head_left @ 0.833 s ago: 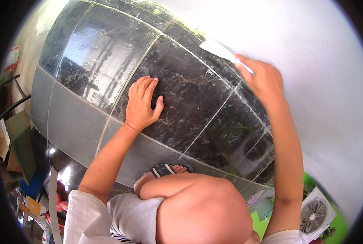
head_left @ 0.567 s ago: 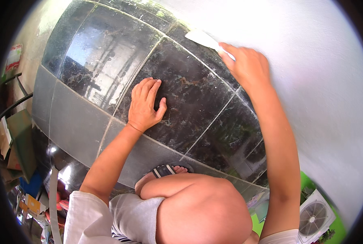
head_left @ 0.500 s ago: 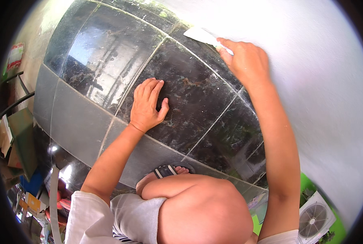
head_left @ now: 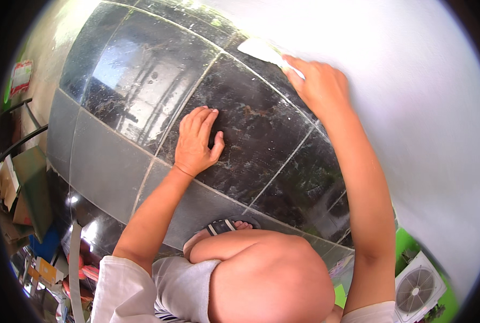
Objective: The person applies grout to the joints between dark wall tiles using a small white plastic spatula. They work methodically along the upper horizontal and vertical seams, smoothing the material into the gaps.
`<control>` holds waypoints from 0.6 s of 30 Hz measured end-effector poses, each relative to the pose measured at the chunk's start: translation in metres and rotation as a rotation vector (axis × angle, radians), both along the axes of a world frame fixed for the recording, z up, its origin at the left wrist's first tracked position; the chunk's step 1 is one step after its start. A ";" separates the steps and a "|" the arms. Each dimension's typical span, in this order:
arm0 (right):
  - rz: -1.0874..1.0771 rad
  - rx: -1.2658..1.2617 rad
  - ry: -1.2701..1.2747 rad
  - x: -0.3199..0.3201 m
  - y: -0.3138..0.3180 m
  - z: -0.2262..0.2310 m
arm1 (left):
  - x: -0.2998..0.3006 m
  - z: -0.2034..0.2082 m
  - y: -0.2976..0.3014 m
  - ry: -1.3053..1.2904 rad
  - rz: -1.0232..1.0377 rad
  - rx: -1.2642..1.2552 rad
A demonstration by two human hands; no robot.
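Observation:
My right hand (head_left: 323,89) is closed around the handle of a white scraper (head_left: 260,50). Its flat, pale blade lies where the dark tiles meet the white wall, near the far edge of the tiling. Part of the handle is hidden by my fingers. My left hand (head_left: 197,141) rests on a glossy black tile (head_left: 250,134), palm down, thumb apart from the loosely bent fingers, with nothing in it. Whitish marks and specks show on the black tiles and along the pale grout lines.
My bent knee (head_left: 275,274) and sandalled foot (head_left: 232,225) are close below the hands. The white wall (head_left: 428,124) bounds the right side. An air-conditioner unit (head_left: 418,288) appears at lower right; cardboard (head_left: 33,188) and clutter pile up at left, beside a grey strap (head_left: 75,269).
My right hand and the scraper have shifted slightly left along the wall edge. My left hand stays on the same tile; the whole view has moved a little.

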State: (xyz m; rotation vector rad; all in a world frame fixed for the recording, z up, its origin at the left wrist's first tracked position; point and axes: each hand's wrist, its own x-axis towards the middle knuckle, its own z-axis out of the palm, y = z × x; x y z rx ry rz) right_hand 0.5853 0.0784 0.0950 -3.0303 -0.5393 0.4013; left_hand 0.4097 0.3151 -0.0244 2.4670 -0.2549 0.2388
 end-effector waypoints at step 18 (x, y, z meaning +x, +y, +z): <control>-0.133 0.085 -0.219 -0.126 -0.188 -0.012 | -0.001 -0.002 -0.006 -0.024 0.003 0.046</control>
